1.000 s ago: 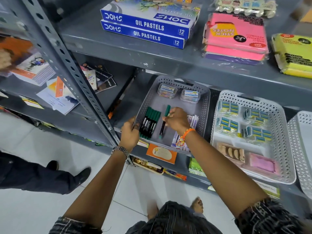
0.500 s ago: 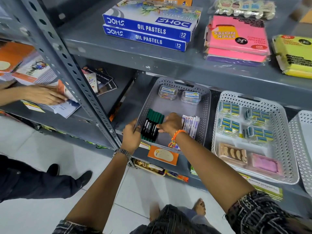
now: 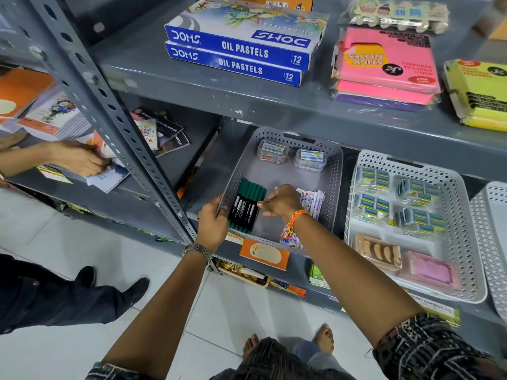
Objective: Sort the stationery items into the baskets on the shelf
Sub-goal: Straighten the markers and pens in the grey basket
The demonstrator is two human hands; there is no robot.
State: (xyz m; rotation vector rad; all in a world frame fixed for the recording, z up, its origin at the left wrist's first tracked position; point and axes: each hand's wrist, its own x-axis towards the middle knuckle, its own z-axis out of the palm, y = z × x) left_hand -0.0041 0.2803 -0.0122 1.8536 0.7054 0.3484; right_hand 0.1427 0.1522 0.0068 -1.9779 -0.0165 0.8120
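A grey perforated basket [image 3: 333, 171] sits on the middle shelf. Inside lie a row of green-capped black markers [image 3: 247, 204] at the left, white packets [image 3: 311, 200] at the right, and two clear boxes of clips [image 3: 290, 156] at the back. My left hand [image 3: 212, 224] grips the basket's front left rim. My right hand [image 3: 279, 202] rests inside the basket, fingertips against the right edge of the marker row, holding nothing I can see.
A white basket [image 3: 463, 231] of blue eraser packs stands to the right, another white basket [image 3: 492, 215] at the far right. Oil pastel boxes [image 3: 241, 48] and sticky notes [image 3: 384, 64] lie on the upper shelf. Another person's hand [image 3: 79, 160] touches booklets beyond the grey upright [image 3: 109, 111].
My right hand laid the green marker down with the others and now presses against the row. The other person's hand reached onto the left shelf. My left hand stayed on the rim.
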